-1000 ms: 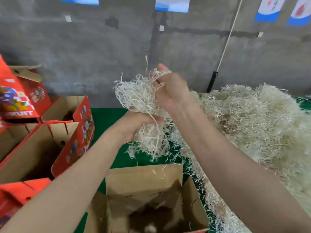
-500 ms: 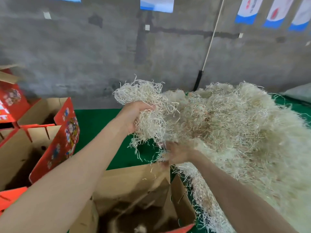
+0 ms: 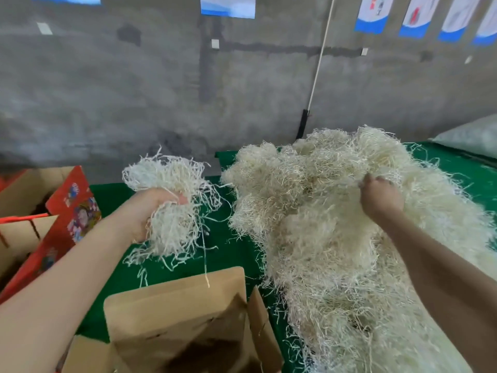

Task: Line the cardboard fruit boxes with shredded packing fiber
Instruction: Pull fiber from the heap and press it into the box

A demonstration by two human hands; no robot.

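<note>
My left hand (image 3: pixel 146 211) grips a loose clump of pale shredded fiber (image 3: pixel 172 200), held above the green table and just beyond an open cardboard box (image 3: pixel 177 313) at the bottom centre. Its brown flaps stand up and its inside is dark. A big pile of the same fiber (image 3: pixel 309 238) covers the right half of the table. My right hand (image 3: pixel 382 197) is sunk into the top of that pile, fingers curled around a tuft of strands.
Red printed fruit boxes (image 3: pixel 67 211) with open flaps stand at the left. The green table surface (image 3: pixel 228 251) shows between clump and pile. A grey concrete wall with a pole (image 3: pixel 320 60) and posters is behind. A pale sack (image 3: pixel 468 135) lies far right.
The clump in my left hand has come apart from the big pile and moved left. My right hand went from the pile's near edge up to its top right.
</note>
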